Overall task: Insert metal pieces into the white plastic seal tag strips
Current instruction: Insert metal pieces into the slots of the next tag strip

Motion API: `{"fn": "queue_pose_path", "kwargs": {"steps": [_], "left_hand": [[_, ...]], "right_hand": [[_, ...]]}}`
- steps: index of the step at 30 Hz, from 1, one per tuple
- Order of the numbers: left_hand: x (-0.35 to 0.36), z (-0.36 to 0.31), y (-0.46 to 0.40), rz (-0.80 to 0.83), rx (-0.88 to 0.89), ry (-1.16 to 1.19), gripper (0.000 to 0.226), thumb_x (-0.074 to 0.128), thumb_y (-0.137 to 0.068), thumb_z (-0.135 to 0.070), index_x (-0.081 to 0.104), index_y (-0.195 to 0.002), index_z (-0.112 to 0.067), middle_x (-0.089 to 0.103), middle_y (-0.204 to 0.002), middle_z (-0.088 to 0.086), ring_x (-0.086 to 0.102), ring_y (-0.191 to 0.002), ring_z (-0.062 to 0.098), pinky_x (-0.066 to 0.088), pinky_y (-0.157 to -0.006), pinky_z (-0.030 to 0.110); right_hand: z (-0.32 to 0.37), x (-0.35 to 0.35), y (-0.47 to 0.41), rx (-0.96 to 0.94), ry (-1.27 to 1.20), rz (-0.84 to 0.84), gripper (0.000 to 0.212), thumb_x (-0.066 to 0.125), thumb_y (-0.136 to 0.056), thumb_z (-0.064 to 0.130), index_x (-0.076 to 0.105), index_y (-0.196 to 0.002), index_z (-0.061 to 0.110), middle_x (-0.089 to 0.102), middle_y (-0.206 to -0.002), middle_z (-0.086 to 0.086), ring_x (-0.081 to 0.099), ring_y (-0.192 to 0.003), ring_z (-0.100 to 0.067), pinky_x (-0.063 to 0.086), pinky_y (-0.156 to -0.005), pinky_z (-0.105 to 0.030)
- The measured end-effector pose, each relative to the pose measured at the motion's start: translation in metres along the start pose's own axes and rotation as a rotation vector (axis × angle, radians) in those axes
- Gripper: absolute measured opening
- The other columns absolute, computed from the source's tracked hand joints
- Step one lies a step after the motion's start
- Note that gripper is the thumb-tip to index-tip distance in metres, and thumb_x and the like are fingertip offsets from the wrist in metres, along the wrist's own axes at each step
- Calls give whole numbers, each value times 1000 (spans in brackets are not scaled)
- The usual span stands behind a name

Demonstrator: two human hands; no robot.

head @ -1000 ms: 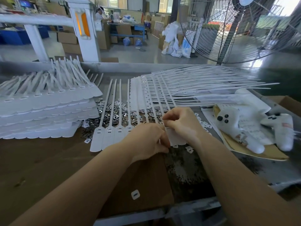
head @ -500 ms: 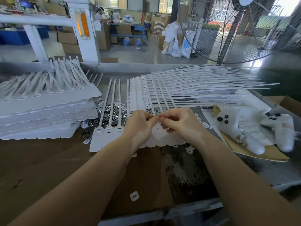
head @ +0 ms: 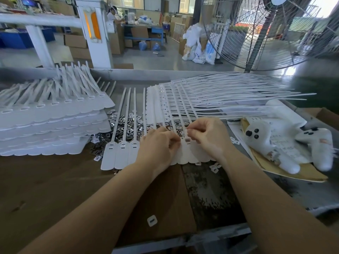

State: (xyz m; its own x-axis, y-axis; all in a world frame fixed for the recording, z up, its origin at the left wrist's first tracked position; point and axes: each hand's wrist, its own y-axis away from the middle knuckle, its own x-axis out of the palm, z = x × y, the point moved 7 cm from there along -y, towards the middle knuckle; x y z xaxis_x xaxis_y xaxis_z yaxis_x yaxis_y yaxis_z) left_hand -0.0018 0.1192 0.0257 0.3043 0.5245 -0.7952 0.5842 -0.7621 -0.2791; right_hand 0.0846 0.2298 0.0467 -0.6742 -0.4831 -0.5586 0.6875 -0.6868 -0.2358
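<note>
While left hand [head: 158, 146] is pinning white plastic seal-tag strip [head: 185, 153] mid-worktop | right hand [head: 205, 136] fingertips, pinched together on something too small to tell, are aiming at its slot — seating squarely is advisable.

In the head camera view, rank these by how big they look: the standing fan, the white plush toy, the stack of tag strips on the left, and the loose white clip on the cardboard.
1. Standing fan, though cut off by the frame.
2. Stack of tag strips.
3. White plush toy, nearly as wide as the stack, so that order is unsure.
4. Loose white clip, smallest, despite being nearest the camera.

Bright daylight, wide-angle edge distortion, slight blur
</note>
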Motion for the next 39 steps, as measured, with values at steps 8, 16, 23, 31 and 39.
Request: {"fn": "queue_pose_path", "kwargs": {"steps": [8,16,23,31,39], "left_hand": [[4,6,2,-26,35,-37,18,53,-90,-37,64,-105,-34,55,-108,-12,44,-108,15,30,-93,34],[5,8,2,-23,34,-34,18,53,-90,-38,63,-105,-35,54,-107,-12,42,-109,15,28,-94,33],[5,8,1,-15,33,-40,18,52,-91,-39,62,-106,-36,54,-109,-12,42,-109,15,29,-95,33],[5,8,1,-23,34,-35,17,52,-90,-40,62,-104,-37,54,-107,-13,42,-108,14,28,-93,32],[6,10,0,-22,19,-35,17,54,-90,-39,63,-104,-38,53,-107,-14,43,-107,14,27,-91,30]], "right_hand": [[-3,3,-4,51,185,42,6,71,-80,11,72,-80,16,64,-77,6,61,-76,-7,43,-68,-13],[-3,8,-8,141,219,147,6,69,-81,11,74,-79,14,59,-73,11,52,-69,1,39,-60,-16],[-6,8,-10,252,151,178,6,69,-82,10,70,-77,12,60,-74,5,52,-68,-3,42,-71,-25],[-2,9,-10,227,215,197,16,72,-78,8,67,-66,18,57,-71,10,56,-81,-9,44,-75,-25],[-2,9,-7,68,278,138,5,72,-80,15,73,-78,19,59,-73,15,60,-82,-8,47,-77,-25]]}}
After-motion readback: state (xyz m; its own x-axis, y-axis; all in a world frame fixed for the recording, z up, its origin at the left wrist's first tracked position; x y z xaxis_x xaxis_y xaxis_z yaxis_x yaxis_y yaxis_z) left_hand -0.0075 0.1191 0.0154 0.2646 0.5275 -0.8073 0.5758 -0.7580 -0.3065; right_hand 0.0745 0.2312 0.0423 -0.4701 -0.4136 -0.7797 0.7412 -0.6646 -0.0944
